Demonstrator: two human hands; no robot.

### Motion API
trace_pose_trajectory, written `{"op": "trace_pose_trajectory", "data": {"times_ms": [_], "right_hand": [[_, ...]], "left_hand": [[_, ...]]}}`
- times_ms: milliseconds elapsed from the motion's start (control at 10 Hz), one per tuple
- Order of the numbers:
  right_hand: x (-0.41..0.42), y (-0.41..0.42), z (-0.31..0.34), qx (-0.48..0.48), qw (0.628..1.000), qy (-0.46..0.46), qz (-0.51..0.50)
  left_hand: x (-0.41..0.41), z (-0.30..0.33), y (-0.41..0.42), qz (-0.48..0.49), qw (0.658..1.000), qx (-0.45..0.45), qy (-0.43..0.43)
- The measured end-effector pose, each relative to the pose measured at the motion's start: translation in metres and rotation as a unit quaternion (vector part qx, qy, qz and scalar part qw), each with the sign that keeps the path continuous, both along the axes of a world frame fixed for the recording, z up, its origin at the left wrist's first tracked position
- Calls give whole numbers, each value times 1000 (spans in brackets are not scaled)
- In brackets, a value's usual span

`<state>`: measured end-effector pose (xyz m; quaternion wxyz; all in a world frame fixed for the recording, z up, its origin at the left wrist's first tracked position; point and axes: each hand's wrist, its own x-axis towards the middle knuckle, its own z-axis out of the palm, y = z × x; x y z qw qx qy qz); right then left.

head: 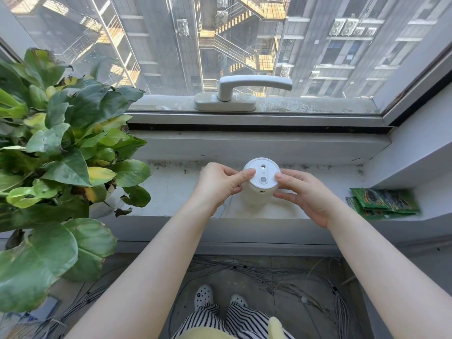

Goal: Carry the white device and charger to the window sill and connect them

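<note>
The white device (261, 179) is a round cylinder with a flat top. It stands upright on the window sill (171, 192), with a small port facing me on its side. My left hand (220, 184) grips its left edge with thumb and fingers. My right hand (303, 192) holds its right side. A thin white cable (223, 209) of the charger runs from under my left hand down over the sill's front; its plug is hidden by the hand.
A large leafy potted plant (66, 155) fills the sill's left end. Green packets (384, 201) lie on the sill at the right. The window handle (244, 90) is behind the device. Many loose wires (281, 275) cover the floor by my feet.
</note>
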<state>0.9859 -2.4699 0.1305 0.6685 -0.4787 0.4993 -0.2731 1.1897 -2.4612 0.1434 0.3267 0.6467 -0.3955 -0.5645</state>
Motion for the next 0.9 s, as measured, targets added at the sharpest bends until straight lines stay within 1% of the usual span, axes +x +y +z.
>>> {"op": "trace_pose_trajectory", "data": {"times_ms": [300, 500, 600, 800, 900], "right_hand": [[2, -1, -4, 9, 1000, 11, -18], [3, -2, -5, 11, 1000, 21, -13], [2, -3, -6, 12, 1000, 19, -17], [2, -1, -6, 13, 1000, 10, -5], [-3, -3, -6, 1, 999, 27, -36]], "left_hand": [[-4, -6, 0, 0, 1000, 4, -20], [-4, -9, -2, -5, 1000, 2, -29], [-2, -8, -2, -18, 999, -2, -50], [-2, -11, -1, -26, 996, -28, -86], [2, -10, -2, 24, 995, -70, -74]]}}
